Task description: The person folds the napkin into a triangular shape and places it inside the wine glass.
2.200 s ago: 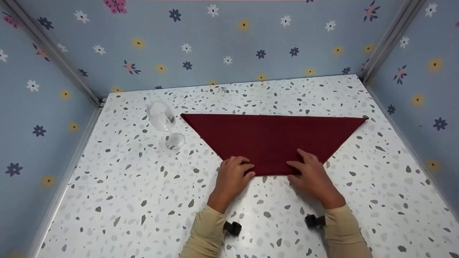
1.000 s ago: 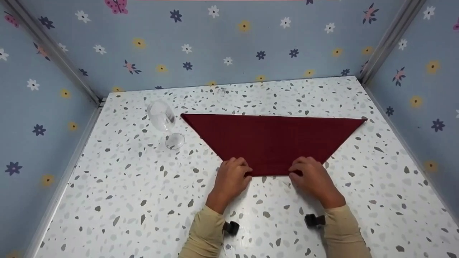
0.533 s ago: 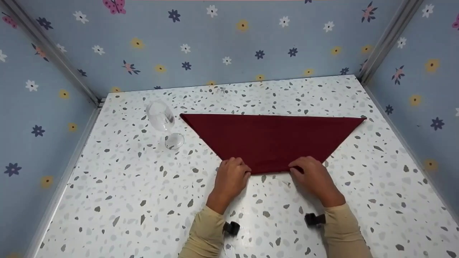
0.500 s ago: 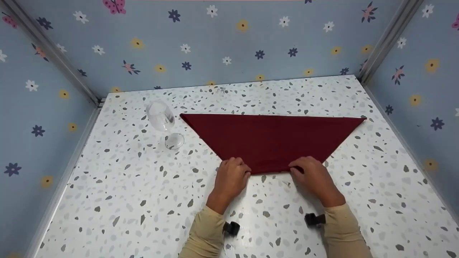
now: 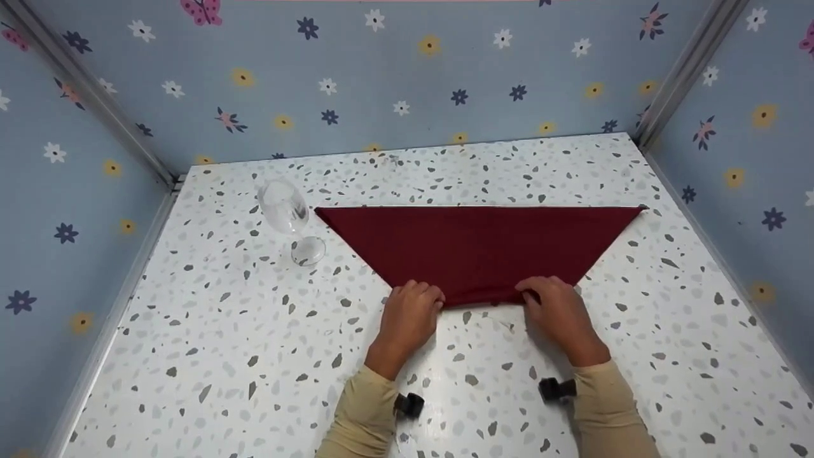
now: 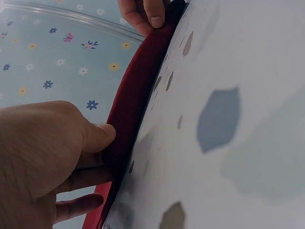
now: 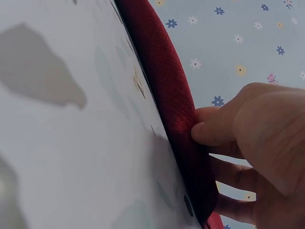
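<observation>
A dark red napkin (image 5: 483, 248) lies flat on the speckled table (image 5: 254, 356) as a wide triangle whose near tip is folded into a short rolled edge. My left hand (image 5: 410, 315) pinches the left end of that edge, and my right hand (image 5: 556, 312) pinches the right end. In the left wrist view the left hand (image 6: 52, 152) has its thumb against the napkin (image 6: 138, 90) roll and its fingers behind it. The right wrist view shows the right hand (image 7: 252, 138) holding the napkin (image 7: 167, 81) the same way.
A clear wine glass (image 5: 286, 213) stands just beyond the napkin's far left corner. Blue flowered walls (image 5: 407, 76) close in the table at the back and on both sides. Bare tabletop lies to the left and right of my hands.
My fingers went from lying flat on the cloth to curling round its near edge. That edge has rolled a little farther from me, and the napkin's far left corner crept toward the glass.
</observation>
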Motion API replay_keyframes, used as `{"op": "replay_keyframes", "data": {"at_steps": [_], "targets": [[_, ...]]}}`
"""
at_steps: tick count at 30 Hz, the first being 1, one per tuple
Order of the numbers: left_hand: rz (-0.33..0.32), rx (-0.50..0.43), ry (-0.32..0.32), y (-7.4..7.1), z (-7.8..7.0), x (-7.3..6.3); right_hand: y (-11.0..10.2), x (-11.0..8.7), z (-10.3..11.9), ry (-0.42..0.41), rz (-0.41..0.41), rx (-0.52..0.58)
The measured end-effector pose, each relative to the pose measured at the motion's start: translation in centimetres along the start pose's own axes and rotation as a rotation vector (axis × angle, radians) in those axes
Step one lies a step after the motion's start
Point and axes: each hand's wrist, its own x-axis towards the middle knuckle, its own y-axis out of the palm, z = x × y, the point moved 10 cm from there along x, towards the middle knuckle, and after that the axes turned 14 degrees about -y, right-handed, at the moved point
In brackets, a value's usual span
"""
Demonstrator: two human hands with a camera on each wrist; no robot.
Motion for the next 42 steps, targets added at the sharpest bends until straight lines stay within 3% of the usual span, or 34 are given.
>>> {"op": "replay_keyframes", "data": {"at_steps": [4,11,17,25,32,42], "targets": [[-0.006,-0.052,-0.001,-0.2,0.1,0.0,0.2,-0.1,-0.7,0.052,-0.013,0.062],[-0.031,-0.053,0.010,-0.4,0.1,-0.1,0.3,-0.3,-1.9,0.138,-0.042,0.144],[-0.038,-0.061,0.004,-0.4,0.1,-0.1,0.4,-0.3,-1.9,0.130,-0.039,0.131],[0.034,-0.053,-0.029,0.1,0.4,-0.2,0.6,-0.3,-1.9,0.141,-0.023,0.134],[0.057,-0.031,-0.039,0.4,0.5,-0.2,0.7,-0.3,-1.7,0.133,-0.014,0.110],[0.005,-0.027,-0.071,-0.1,0.6,-0.1,0.4,-0.1,-0.9,0.063,0.034,0.000]]}}
